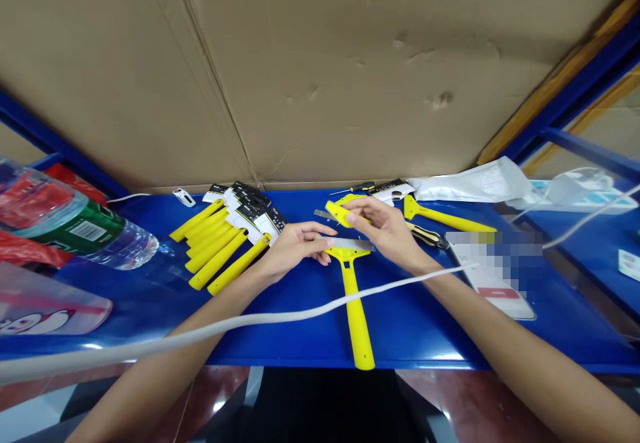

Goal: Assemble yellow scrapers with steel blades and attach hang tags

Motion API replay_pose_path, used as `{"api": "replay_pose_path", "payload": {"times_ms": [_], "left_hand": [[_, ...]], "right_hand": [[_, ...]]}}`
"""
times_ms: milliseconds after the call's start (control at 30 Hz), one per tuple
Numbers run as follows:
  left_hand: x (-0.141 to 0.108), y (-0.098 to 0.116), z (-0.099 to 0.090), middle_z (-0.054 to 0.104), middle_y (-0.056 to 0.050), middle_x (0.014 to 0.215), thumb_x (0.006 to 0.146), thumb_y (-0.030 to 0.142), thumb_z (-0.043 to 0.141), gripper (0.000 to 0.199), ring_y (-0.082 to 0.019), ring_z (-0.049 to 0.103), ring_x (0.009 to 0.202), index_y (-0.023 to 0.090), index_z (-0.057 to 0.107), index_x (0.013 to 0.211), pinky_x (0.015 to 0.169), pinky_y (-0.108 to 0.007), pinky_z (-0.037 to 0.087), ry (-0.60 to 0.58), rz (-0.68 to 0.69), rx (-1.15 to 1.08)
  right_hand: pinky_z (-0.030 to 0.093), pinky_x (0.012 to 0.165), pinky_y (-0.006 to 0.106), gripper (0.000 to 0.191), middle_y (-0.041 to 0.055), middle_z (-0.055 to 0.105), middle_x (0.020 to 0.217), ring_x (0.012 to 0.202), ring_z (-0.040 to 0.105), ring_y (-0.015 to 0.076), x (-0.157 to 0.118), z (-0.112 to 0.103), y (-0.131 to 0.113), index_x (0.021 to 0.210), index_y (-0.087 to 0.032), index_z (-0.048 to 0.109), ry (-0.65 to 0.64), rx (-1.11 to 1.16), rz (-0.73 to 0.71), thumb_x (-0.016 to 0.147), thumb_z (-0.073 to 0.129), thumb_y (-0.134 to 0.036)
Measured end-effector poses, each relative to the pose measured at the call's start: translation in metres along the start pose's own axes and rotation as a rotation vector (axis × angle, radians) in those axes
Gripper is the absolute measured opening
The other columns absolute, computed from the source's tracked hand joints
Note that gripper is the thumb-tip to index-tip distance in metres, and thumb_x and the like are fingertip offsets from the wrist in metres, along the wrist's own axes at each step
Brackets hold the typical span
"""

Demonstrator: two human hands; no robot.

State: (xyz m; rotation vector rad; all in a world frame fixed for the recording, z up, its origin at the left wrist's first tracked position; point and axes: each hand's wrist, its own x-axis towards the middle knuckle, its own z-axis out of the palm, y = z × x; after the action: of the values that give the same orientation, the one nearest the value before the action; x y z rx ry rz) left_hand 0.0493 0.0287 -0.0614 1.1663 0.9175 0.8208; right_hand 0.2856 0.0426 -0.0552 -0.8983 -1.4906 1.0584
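Note:
A yellow scraper (357, 310) lies with its handle toward me, and a thin metal blade (350, 244) rests across its head. The thumb and fingers of my left hand (300, 242) pinch the left end of that blade. Held in the fingers of my right hand (387, 231) is a small yellow plastic head piece (339, 214), raised just above and behind the blade. Behind it, another metal strip (325, 214) and more yellow parts are partly covered by the right hand.
Several yellow scrapers (219, 256) with printed cards lie at left. At right are another scraper (450, 218), a black-and-yellow tool (427, 235) and a phone (493, 276). A bottle (95, 230) stands far left. A white cable (240, 323) crosses in front of the scraper handle.

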Motion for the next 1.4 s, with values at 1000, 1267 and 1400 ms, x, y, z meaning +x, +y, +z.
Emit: {"api": "replay_pose_path", "payload": {"times_ms": [1000,1267,1400], "left_hand": [[0.001,-0.009,0.004,0.086,-0.007,0.100,0.093,0.043,0.093,0.035,-0.019,0.081,0.080,0.020,0.087,0.120,0.084,-0.036,0.069,0.138,0.143,-0.085],[0.002,-0.010,0.004,0.087,-0.007,0.097,0.091,0.037,0.094,0.033,-0.018,0.081,0.080,0.020,0.087,0.117,0.084,-0.033,0.068,0.148,0.174,-0.049],[0.002,-0.010,0.005,0.087,-0.008,0.099,0.091,0.037,0.094,0.031,-0.019,0.081,0.081,0.019,0.087,0.115,0.085,-0.036,0.068,0.160,0.185,-0.034]], "right_hand": [[0.063,0.067,0.027,0.032,0.0050,0.085,0.088,0.075,0.076,0.0159,-0.007,0.006,0.016,0.087,-0.023,0.091,-0.079,0.228,0.402,0.073,0.103,-0.049],[0.065,0.067,0.023,0.036,0.0037,0.084,0.091,0.082,0.078,0.0155,-0.005,0.005,0.015,0.083,-0.022,0.088,-0.057,0.319,0.438,0.066,0.106,-0.048],[0.065,0.066,0.021,0.037,0.0033,0.083,0.091,0.082,0.077,0.0146,-0.006,0.006,0.015,0.084,-0.020,0.086,-0.070,0.289,0.406,0.069,0.106,-0.047]]}}
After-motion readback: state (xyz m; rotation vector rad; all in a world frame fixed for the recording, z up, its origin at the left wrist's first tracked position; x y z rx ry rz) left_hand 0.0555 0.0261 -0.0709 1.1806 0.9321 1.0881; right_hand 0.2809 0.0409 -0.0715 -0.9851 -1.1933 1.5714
